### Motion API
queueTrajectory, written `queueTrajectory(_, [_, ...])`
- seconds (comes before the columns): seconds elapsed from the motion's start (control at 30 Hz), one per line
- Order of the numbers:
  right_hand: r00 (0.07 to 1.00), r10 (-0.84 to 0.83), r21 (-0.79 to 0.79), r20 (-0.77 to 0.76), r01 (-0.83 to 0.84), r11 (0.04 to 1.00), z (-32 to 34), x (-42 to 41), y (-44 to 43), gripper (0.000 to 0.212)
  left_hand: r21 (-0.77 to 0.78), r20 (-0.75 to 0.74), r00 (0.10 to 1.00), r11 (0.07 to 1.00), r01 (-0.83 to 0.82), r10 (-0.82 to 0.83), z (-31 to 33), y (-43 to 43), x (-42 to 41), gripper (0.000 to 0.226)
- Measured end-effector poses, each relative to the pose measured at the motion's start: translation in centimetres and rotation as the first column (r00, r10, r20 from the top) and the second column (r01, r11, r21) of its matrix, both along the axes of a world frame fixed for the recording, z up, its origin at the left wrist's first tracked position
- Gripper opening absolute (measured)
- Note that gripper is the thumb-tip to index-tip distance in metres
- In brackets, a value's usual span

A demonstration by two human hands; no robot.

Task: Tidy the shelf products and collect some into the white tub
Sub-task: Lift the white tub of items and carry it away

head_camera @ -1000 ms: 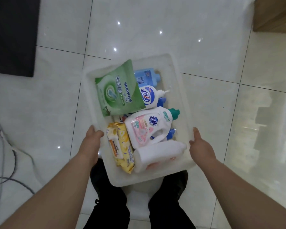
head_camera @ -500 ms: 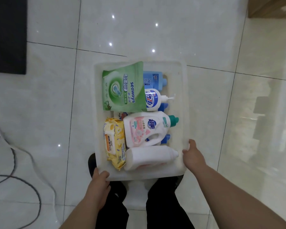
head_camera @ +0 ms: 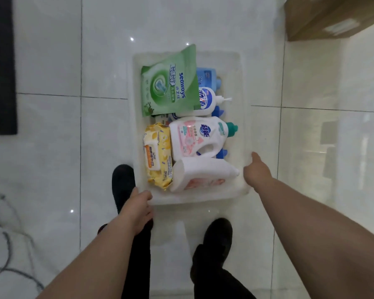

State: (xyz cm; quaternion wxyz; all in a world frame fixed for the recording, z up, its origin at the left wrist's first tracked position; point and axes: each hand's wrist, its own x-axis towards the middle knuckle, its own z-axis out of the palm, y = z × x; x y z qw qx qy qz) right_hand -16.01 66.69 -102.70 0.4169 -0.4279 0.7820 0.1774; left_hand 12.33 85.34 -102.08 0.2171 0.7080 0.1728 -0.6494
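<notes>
The white tub [head_camera: 240,128] is in front of me above my feet, packed with products. A green refill pouch [head_camera: 168,87] lies at the far left, over a blue bottle [head_camera: 206,77] and a white pump bottle [head_camera: 211,101]. Nearer lie a yellow wipes pack [head_camera: 158,156], a white and pink detergent bottle with a teal cap [head_camera: 199,134] and a plain white bottle [head_camera: 203,172]. My left hand [head_camera: 138,209] grips the tub's near left corner. My right hand [head_camera: 257,172] grips the right rim, thumb on top.
White glossy floor tiles lie all around. A cardboard box [head_camera: 324,16] stands at the far right, a black mat [head_camera: 0,65] at the left, and grey cables [head_camera: 9,255] at the lower left. My black shoes [head_camera: 216,240] are below the tub.
My left hand has moved from the tub's left side to its near left corner. The tub has turned from skewed to square in front of me. My right hand stays on the right rim.
</notes>
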Motion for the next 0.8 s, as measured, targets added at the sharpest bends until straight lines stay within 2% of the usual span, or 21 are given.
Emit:
queueTrajectory(0.13, [0.999,-0.036,-0.043,-0.028,0.034,0.998,-0.6,0.9,-2.7,0.069,-0.02,-0.039,0.997,0.998,0.061,-0.062,-0.9,-3.9,2.1,0.064])
queueTrajectory(0.3, [0.997,-0.026,-0.045,-0.069,0.023,0.999,-1.4,1.5,-4.4,0.068,-0.023,-0.078,0.986,0.989,0.144,-0.146,-0.9,-7.6,5.2,0.076])
queueTrajectory(0.47, [0.998,-0.027,-0.036,-0.064,0.025,0.999,-1.3,0.5,-3.6,0.061,-0.032,-0.023,0.971,0.971,0.237,-0.238,0.0,-10.9,6.5,0.058])
queueTrajectory(0.53, [0.993,-0.099,-0.019,-0.064,0.098,0.995,-1.3,-0.2,-3.0,0.058,-0.043,0.015,0.962,0.961,0.274,-0.273,0.0,-12.6,6.1,0.063])
queueTrajectory(0.67, [0.955,-0.292,-0.024,-0.05,0.291,0.956,-1.3,-1.2,-0.9,0.054,-0.089,0.107,0.947,0.946,0.312,-0.303,0.6,-16.1,4.5,0.086])
queueTrajectory(0.8, [0.862,-0.506,-0.011,-0.004,0.506,0.862,-0.8,-2.0,0.7,0.061,-0.15,0.123,0.953,0.944,0.294,-0.277,1.1,-19.5,2.2,0.087])
